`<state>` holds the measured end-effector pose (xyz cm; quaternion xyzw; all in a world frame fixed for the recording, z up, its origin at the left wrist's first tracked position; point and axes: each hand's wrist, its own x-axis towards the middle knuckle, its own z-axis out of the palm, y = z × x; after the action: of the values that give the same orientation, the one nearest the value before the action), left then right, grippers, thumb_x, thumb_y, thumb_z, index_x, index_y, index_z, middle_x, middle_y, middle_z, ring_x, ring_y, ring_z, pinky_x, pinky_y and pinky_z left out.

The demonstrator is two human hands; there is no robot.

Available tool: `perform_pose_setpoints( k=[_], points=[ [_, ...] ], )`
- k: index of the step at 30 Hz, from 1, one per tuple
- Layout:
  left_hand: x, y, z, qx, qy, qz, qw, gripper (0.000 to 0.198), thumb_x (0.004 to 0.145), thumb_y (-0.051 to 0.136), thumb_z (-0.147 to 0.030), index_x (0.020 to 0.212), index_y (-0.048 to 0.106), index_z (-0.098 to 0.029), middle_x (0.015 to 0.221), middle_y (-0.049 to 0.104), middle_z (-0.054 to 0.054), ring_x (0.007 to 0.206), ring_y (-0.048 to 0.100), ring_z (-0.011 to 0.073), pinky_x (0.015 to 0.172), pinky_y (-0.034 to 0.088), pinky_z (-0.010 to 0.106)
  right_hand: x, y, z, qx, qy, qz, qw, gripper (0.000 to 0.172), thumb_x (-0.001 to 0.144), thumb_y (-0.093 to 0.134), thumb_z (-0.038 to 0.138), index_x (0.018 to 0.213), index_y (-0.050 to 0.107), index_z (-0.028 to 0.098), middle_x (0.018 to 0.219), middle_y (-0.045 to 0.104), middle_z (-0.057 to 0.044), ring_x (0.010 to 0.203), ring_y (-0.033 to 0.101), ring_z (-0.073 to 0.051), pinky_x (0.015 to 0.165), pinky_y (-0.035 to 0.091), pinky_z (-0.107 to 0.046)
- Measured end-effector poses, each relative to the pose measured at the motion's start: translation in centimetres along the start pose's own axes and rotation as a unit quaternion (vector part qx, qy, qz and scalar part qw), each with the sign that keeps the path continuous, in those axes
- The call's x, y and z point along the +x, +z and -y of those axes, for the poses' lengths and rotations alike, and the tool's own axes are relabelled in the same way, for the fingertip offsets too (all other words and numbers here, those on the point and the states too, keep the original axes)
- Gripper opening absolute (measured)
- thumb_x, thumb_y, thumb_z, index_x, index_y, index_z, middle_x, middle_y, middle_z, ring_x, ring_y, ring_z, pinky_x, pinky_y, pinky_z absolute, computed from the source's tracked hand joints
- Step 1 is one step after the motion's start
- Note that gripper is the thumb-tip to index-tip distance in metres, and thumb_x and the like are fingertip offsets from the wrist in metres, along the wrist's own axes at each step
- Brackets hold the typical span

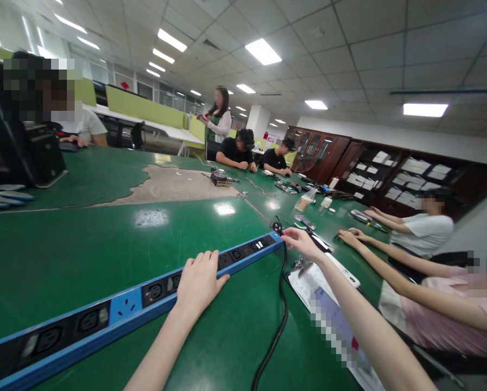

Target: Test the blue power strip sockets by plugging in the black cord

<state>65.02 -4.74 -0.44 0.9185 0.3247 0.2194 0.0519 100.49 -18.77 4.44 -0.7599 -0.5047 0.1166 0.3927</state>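
Brightly and evenly lit by ceiling panels point(263, 51) toward 12 o'clock. Glare patches on the green table point(151, 218) near centre. Soft shadows only. Strong wide-angle bending toward 3 and 9 o'clock. Faces pixelated.

Open-plan workshop office, long green workbench point(84, 255), seated workers, ceiling panel lights point(263, 51)

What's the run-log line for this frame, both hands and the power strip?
left hand: flat on blue power strip | right hand: at strip's cable end, touching | black cable: trails toward camera | surface: green table
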Motion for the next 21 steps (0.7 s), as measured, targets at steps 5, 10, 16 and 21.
perform_pose_setpoints(
  k=[5, 10, 16, 21],
  points=[
    [0.2, 0.0, -0.3, 0.009, 0.008, -0.001, 1.000, 0.054, 0.088, 0.062, -0.048, 0.132, 0.054, -0.017, 0.120, 0.065, 0.015, 0.113, 0.058, 0.0313, 0.094, 0.040, 0.040, -1.7, -0.1, 0.6, 0.016, -0.004, 0.144, 0.989, 0.032, 0.081, 0.068, 0.039, 0.106, 0.072, 0.020, 0.095, 0.073, -0.004, 0.083, 0.069, -0.019, 0.061, 0.058, -0.025],
    [0.3, 0.9, -0.3, 0.016, 0.000, 0.018, 1.000, 0.055, 0.088, 0.061, -0.047, 0.134, 0.053, -0.017, 0.122, 0.065, 0.015, 0.115, 0.058, 0.0322, 0.094, 0.041, 0.042, -0.5, -1.0, -0.7, -0.078, 0.068, 0.053, 0.993, 0.029, 0.085, 0.061, 0.030, 0.111, 0.071, 0.023, 0.103, 0.074, -0.005, 0.076, 0.069, -0.016, 0.062, 0.054, -0.024],
    [1.7, -3.1, -1.2, -0.109, -0.002, 0.013, 0.994, 0.079, 0.080, 0.067, -0.046, 0.145, 0.043, -0.007, 0.149, 0.048, 0.021, 0.136, 0.045, 0.0350, 0.111, 0.035, 0.045, 1.1, 0.5, -1.7, -0.302, 0.081, -0.107, 0.944, 0.023, 0.085, 0.067, 0.048, 0.091, 0.076, 0.027, 0.097, 0.075, -0.003, 0.094, 0.067, -0.022, 0.079, 0.049, -0.029],
    [-0.8, -15.1, -7.5, -0.464, 0.005, 0.054, 0.884, 0.055, 0.094, 0.039, -0.058, 0.132, 0.060, -0.024, 0.132, 0.065, 0.007, 0.119, 0.060, 0.0283, 0.099, 0.049, 0.044, 1.8, 2.3, -1.3, -0.326, 0.140, -0.137, 0.925, 0.019, 0.085, 0.065, 0.042, 0.089, 0.075, 0.026, 0.090, 0.074, -0.005, 0.087, 0.068, -0.022, 0.075, 0.047, -0.028]
  ],
)
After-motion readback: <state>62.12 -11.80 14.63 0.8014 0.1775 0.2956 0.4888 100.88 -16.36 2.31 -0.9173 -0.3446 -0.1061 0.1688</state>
